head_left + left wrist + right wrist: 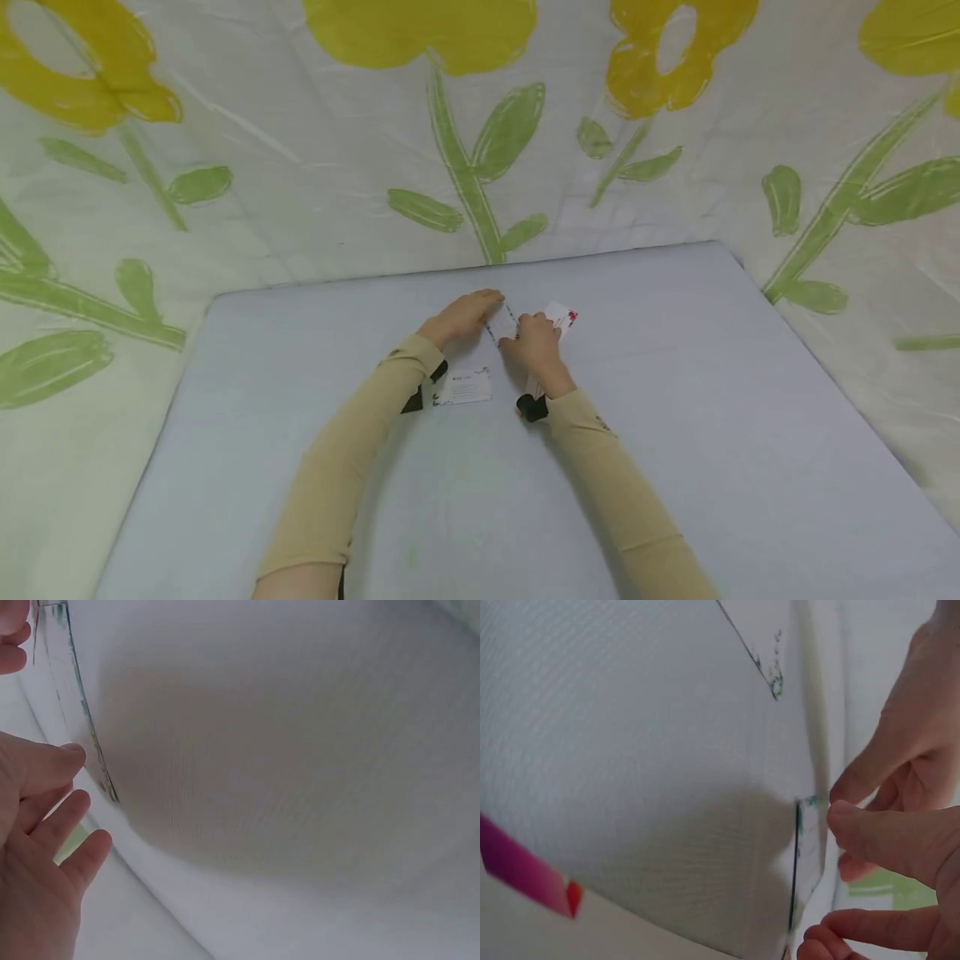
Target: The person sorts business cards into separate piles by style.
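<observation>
A white card (pixel 504 321) with a dark patterned border is between my two hands near the back of the table. My left hand (pixel 467 317) holds its far end, and in the left wrist view the thumb (pixel 64 756) overlaps the card (pixel 77 701). From the other side my right hand (pixel 537 343) grips it with spread thumb and fingers; the right wrist view shows the thumb (pixel 877 829) near one corner. The palms hide part of the card. Just in front lies another white card (pixel 462 387), printed with text and floral corners.
A white card with a red design (pixel 561 317) lies partly beneath my right hand. Dark straps (pixel 532 407) sit at the wrists. The pale table (pixel 315 333) ends at a cloth backdrop (pixel 337 192) painted with yellow flowers.
</observation>
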{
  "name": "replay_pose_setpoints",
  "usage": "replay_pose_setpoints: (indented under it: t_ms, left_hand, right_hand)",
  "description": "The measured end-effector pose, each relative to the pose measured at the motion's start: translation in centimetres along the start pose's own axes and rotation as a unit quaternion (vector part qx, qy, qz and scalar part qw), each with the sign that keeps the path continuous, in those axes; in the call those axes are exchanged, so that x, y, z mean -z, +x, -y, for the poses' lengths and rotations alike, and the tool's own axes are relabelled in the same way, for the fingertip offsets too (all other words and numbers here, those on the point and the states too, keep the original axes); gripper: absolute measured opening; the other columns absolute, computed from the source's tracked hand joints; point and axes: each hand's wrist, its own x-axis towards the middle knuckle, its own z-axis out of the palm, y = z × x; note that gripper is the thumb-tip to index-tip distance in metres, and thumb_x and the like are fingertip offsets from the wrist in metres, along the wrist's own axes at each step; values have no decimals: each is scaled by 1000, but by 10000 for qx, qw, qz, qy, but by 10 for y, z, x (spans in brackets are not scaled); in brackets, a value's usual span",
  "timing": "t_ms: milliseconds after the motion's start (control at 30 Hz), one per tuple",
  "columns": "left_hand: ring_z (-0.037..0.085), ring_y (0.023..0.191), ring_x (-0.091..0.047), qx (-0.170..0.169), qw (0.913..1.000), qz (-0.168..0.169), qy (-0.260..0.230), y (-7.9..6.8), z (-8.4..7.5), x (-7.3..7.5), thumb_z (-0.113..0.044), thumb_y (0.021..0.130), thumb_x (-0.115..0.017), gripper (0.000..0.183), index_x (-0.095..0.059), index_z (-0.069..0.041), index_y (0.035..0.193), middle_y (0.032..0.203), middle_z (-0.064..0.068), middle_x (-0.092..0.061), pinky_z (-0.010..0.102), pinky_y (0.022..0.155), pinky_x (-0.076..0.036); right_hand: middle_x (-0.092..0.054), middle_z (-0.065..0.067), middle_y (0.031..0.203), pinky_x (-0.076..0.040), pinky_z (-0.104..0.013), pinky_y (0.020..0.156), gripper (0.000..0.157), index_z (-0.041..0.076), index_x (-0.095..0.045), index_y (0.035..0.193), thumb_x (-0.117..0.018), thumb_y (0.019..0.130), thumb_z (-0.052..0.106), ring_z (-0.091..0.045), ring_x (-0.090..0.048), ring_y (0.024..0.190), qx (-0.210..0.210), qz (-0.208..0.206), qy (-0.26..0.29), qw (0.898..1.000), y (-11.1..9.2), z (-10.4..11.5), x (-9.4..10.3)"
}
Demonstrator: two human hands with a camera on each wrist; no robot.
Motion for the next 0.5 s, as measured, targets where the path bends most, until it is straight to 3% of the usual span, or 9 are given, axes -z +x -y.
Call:
replay_pose_setpoints:
  t_ms: [233, 500]
  left_hand:
    - [24, 128, -24, -134, 9989, 286, 339, 5, 1, -5, 0, 92, -36, 44, -31, -3, 135, 140, 12, -28, 33, 104, -18]
    - [26, 126, -28, -40, 9986, 423, 312, 8, 1, 1, -4, 93, -39, 41, -35, -4, 134, 137, 13, -33, 40, 101, -25]
  right_hand:
    - [-49, -26, 99, -32, -53, 84, 49, -7, -57, 96, -65, 76, 38, -40, -47, 95, -60, 59, -250, 9997, -1, 8, -6]
    - [-48, -24, 101, -30, -53, 84, 48, -3, -54, 94, -68, 73, 37, -39, -45, 96, -166, 165, -198, 9995, 5, 3, -8]
